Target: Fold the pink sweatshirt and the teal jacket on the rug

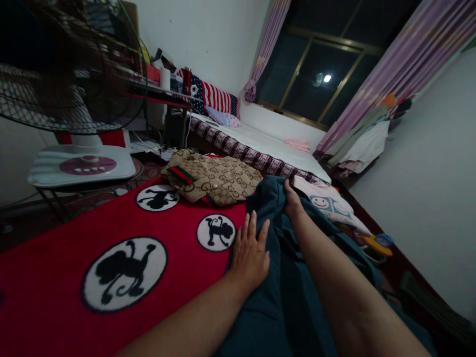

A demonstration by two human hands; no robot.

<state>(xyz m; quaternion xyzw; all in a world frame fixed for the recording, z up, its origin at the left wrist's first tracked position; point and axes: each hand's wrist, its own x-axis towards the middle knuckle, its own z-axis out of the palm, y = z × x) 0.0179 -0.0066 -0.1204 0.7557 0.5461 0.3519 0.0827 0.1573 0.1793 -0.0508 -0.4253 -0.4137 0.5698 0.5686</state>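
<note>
A dark teal garment (273, 292) lies crumpled over the right side of a red blanket (178, 277) printed with black monkey figures in white circles. My left hand (250, 253) rests on the garment's left edge, palm down with the fingers spread. Farther up, my right hand (293, 199) is closed on a fold of the same cloth; some of its fingers are hidden. Just beyond my hands lies a tan patterned garment (223, 178) with a green and red stripe. To the right is a pale pink garment (327, 201) with smiley prints.
An electric fan (89, 161) stands on a stool at the left. Behind it is a cluttered desk (169, 94). A second bed (260, 139) runs below the window. Clothes (366, 144) hang at the right, and a yellow object (377, 245) lies by the bed's right edge.
</note>
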